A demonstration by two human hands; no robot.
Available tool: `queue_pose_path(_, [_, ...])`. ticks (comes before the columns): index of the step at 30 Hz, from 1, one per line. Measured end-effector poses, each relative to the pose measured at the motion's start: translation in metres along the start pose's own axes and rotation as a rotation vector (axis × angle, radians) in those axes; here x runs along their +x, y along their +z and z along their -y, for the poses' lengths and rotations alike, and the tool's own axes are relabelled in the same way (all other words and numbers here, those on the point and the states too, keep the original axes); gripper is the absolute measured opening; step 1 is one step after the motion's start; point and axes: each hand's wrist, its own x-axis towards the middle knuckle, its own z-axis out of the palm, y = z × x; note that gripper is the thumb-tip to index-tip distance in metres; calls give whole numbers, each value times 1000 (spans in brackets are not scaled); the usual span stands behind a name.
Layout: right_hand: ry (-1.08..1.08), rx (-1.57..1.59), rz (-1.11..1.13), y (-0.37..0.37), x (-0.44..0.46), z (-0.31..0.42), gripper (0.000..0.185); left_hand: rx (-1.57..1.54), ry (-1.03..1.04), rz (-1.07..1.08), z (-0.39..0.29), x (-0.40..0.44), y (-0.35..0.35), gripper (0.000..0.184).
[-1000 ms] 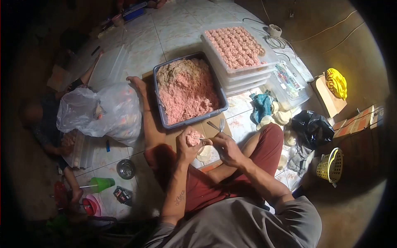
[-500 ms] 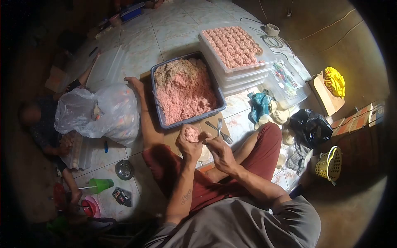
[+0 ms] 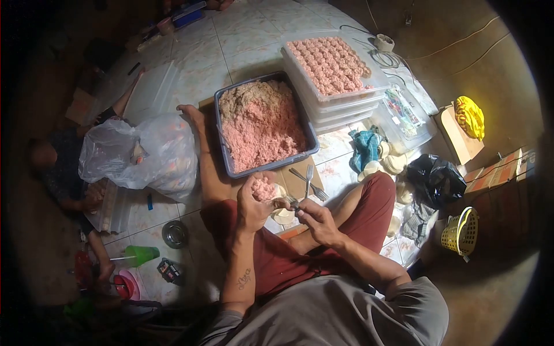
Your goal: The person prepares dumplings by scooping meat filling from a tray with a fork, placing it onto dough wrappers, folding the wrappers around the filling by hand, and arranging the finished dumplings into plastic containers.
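A lump of pink minced filling (image 3: 264, 189) rests in my left hand (image 3: 249, 206), whose fingers curl around it. Close beside it on the right, my right hand (image 3: 318, 221) is closed in a pinch on a small utensil, mostly hidden by the fingers. Under the hands, pale round wrappers (image 3: 283, 217) lie near my lap. Just beyond stands a dark grey tub (image 3: 316, 144) of pink mince with a greyish-brown heap at its far end. Forks (image 3: 310, 173) lie on cardboard between the tub and my right knee.
Stacked clear plastic boxes (image 3: 340, 114) carry rows of pink portions on top. Right of them lie a teal cloth (image 3: 365, 146), a black bag (image 3: 435, 180) and a yellow basket (image 3: 460, 232). To the left, another person sits behind a large clear plastic bag (image 3: 164, 153); a green cup (image 3: 140, 256) lies nearby.
My left hand has turned slightly and shifted left, showing more of the pink lump. My right hand has moved a little to the right and down. The view has shifted slightly.
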Motion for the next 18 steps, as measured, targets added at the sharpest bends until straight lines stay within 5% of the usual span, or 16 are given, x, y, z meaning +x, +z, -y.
queue_pose_path(2, [-134,-135,-27,16,11,-1,15,225,85,27,44,0,-5,33])
queue_pose_path(4, [-512,-398,-264,31,21,3,19,660,275,-78,57,-3,5,43])
queue_pose_path(5, [-299,-575,-225,27,16,11,23,604,204,-90,59,-1,1,44])
queue_pose_path(9, [-67,-684,-113,-6,18,81,26,443,175,-148,50,3,-14,50])
queue_pose_path(14, [-394,-780,135,-26,39,98,19,476,-13,117,56,6,-20,41])
queue_pose_path(16, [-314,-836,157,-37,43,105,12,1009,383,40,69,6,-24,40])
queue_pose_path(18, [-232,-948,195,-51,36,126,9,895,359,-90,52,4,-26,40])
